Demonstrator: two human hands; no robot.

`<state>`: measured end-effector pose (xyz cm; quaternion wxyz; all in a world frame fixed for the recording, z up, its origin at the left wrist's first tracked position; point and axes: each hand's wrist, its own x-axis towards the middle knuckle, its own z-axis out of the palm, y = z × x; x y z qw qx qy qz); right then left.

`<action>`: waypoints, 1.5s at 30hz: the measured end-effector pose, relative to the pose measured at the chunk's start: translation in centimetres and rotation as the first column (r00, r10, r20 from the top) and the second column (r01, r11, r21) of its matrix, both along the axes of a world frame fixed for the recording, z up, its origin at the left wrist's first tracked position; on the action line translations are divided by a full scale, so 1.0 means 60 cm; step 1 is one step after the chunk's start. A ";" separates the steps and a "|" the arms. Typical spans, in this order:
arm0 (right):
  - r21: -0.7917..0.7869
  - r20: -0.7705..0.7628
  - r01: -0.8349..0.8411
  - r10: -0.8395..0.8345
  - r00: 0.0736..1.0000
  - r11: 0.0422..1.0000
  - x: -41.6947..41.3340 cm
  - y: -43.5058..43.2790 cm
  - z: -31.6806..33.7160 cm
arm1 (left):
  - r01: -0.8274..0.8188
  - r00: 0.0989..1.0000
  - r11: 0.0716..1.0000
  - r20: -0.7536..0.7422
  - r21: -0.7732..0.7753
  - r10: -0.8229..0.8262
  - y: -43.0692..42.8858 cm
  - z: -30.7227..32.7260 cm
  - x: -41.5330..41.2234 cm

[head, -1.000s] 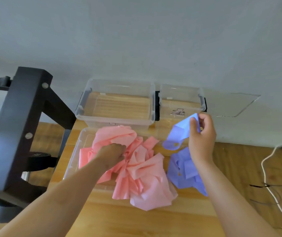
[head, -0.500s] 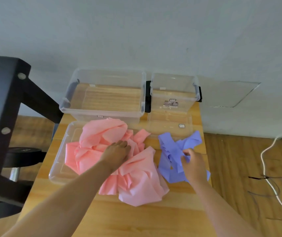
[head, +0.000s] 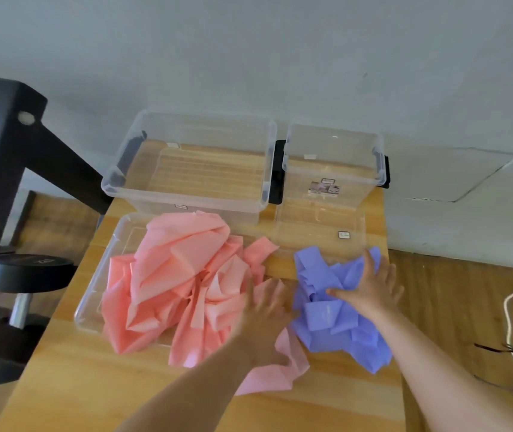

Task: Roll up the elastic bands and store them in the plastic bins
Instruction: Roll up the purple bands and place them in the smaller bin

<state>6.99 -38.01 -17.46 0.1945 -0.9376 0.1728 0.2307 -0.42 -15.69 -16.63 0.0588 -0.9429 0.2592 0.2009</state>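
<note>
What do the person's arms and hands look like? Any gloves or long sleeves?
No gloves, no long sleeves. The left forearm and right forearm are bare as far as the picture shows. The left hand and right hand are bare too. I see no watch or bracelet; the left hand is blurry, so a small ring could be missed.

- Soft, even daylight, bright, with only faint shadows
- Left hand (head: 264,310) smeared by blur near 6 o'clock
- Wide-angle bending toward the edges
</note>
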 end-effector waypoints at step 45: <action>-0.097 0.156 -0.447 0.457 0.875 0.889 -0.130 0.103 -0.015 | -0.450 0.862 0.876 0.174 -0.172 0.477 0.199 0.049 0.021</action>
